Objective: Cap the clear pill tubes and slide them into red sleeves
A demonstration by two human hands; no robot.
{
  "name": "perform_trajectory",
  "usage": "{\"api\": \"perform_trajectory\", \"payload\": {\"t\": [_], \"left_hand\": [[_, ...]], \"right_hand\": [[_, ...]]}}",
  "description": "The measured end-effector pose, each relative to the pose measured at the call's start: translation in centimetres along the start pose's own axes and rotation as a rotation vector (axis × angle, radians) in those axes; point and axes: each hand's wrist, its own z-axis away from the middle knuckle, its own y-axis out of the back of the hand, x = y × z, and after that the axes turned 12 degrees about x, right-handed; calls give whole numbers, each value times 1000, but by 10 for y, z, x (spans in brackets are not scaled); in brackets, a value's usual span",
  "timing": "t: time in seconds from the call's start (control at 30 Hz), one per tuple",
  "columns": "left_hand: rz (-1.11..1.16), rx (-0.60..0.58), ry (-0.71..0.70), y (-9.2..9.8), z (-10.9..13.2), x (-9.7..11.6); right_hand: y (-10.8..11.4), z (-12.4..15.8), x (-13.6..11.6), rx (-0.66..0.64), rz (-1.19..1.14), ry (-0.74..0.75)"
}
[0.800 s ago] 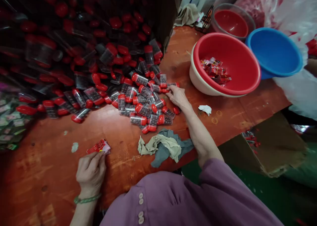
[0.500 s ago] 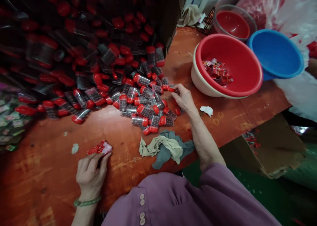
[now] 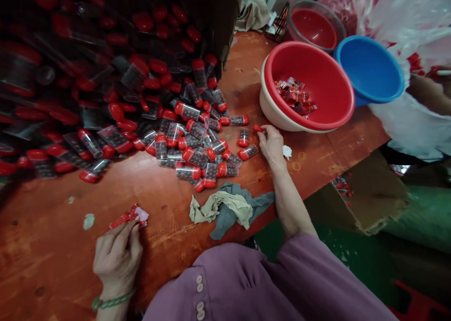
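A heap of small clear vials with red caps spills from a dark box onto the red-brown wooden table. My right hand rests at the heap's right edge, its fingers pinched on one red-capped vial. My left hand, a green bracelet on the wrist, sits near the table's front edge and holds a red and white packet by its fingertips. A red basin nested in a cream one stands just beyond my right hand and holds several red packets.
A blue basin and a clear bowl with a red inside stand behind the red basin. Crumpled cloths lie at the table's front edge. A cardboard box sits below on the right. White plastic bags fill the far right.
My right hand has pulled back to the right out of the heap with one vial pinched in it. The left hand keeps hold of the packet. The view has shifted a little.
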Motion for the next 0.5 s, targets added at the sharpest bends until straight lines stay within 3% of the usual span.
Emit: {"api": "perform_trajectory", "payload": {"t": [0.27,0.5], "left_hand": [[32,46,-32,0,1,-4],[20,-17,3,2,0,5]], "right_hand": [[3,5,-3,-111,160,-8],[14,13,-23,-45,191,104]]}}
